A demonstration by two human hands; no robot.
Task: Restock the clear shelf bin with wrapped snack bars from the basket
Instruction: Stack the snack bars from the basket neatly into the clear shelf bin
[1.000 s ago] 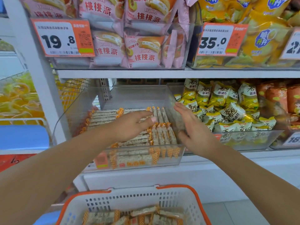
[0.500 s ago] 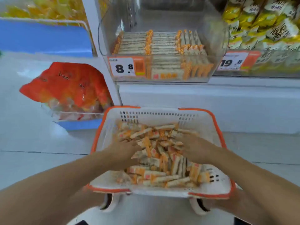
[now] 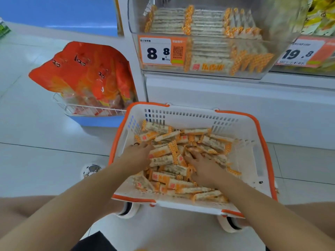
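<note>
A white basket with an orange rim (image 3: 190,115) stands on the floor below me, holding a loose pile of orange-and-white wrapped snack bars (image 3: 181,169). Both hands are down in it. My left hand (image 3: 137,156) is at the pile's left side with its fingertips buried among the bars, so its grip is hidden. My right hand (image 3: 204,166) lies on the middle of the pile, fingers spread. Above, on the shelf, the clear bin (image 3: 282,29) holds neat rows of the same bars (image 3: 204,24) behind an 8.8 price tag (image 3: 155,51).
A wire rack of orange snack bags (image 3: 87,75) stands on the floor to the left of the shelf post. Another clear bin with a 19.8 tag (image 3: 301,53) sits right of the target bin. White floor tiles (image 3: 45,156) surround the basket.
A second ago both hands were up at the bars in the shelf bin. They have since dropped into the basket, and my view has tilted down with them.
</note>
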